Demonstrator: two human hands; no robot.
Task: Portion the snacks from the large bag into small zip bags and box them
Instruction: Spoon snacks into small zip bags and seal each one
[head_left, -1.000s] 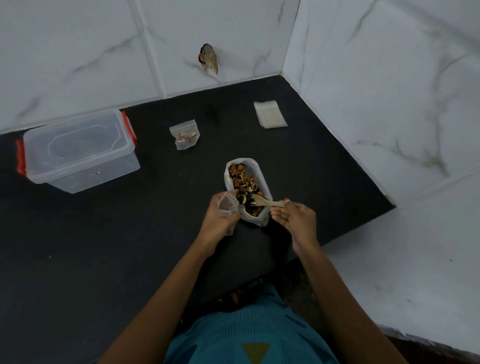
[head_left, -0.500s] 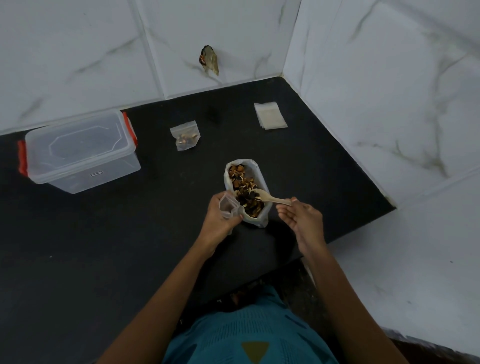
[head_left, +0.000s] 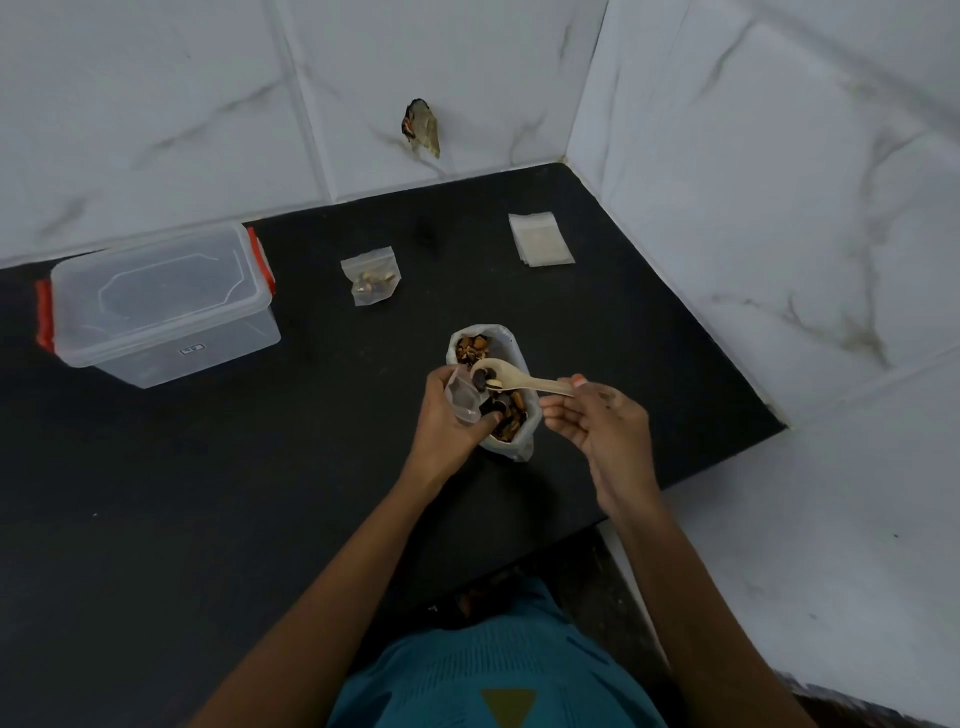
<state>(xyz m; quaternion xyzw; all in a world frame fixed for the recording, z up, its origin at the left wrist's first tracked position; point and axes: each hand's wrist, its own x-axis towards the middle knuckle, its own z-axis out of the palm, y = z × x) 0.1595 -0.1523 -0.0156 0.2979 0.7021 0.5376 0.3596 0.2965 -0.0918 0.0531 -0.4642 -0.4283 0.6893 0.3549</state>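
A large open bag of mixed snacks (head_left: 511, 343) stands on the black counter (head_left: 208, 493). My left hand (head_left: 447, 421) grips a small clear zip bag (head_left: 462, 397) just left of the large bag, its mouth facing the spoon. My right hand (head_left: 597, 421) pinches the handle of a wooden spoon (head_left: 511, 379). The spoon's bowl carries a few snack pieces and hovers over the large bag, right at the small bag's mouth. A filled small zip bag (head_left: 371, 275) lies farther back. A clear box with red clips (head_left: 161, 301), lid on, sits at the left.
A stack of flat small zip bags (head_left: 540, 239) lies near the back right corner. White marble-look tiled walls (head_left: 753, 182) close in the counter at the back and the right. The counter's front edge runs close to my body.
My right hand has lifted the spoon out of the snacks and swung its loaded bowl left to the mouth of the small bag. My left hand has stayed in place.
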